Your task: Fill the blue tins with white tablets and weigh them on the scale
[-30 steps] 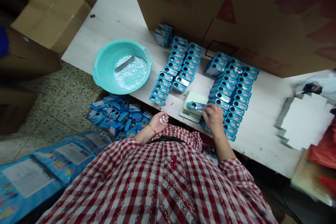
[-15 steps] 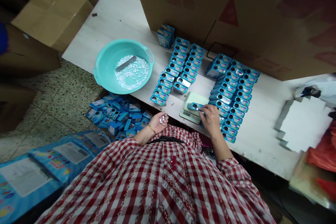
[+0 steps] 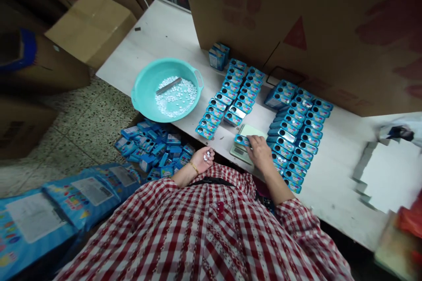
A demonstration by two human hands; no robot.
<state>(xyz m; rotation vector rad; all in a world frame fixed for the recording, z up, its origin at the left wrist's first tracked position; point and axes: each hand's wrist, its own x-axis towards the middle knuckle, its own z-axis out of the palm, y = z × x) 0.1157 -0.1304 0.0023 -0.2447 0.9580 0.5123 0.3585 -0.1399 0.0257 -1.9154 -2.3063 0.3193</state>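
At the near edge of the table point(image 3: 339, 175), the left hand point(image 3: 202, 160) is turned palm up with its fingers curled, cupping a few white tablets point(image 3: 207, 156); a gold bracelet point(image 3: 194, 167) circles its wrist. The right hand point(image 3: 260, 153) has its fingers drawn close together at the right end of a small blue box point(image 3: 241, 140), which lies on a pale scale point(image 3: 253, 131) by the middle of the near edge; whether the fingers grip the box or only touch it, I cannot tell. Left of the scale, two rows of blue boxes point(image 3: 228, 93) run from the near edge toward the far edge, and just right of it stands a larger group of blue boxes point(image 3: 296, 134). Toward the table's near left corner sits a turquoise basin point(image 3: 143, 90), with more tablets point(image 3: 168, 107) scattered over its bottom and a grey bar point(image 3: 169, 86) lying among them. A big carton point(image 3: 250, 17) rises along the far edge. Below the near edge, under the basin, is a heap of blue packs point(image 3: 154, 147).
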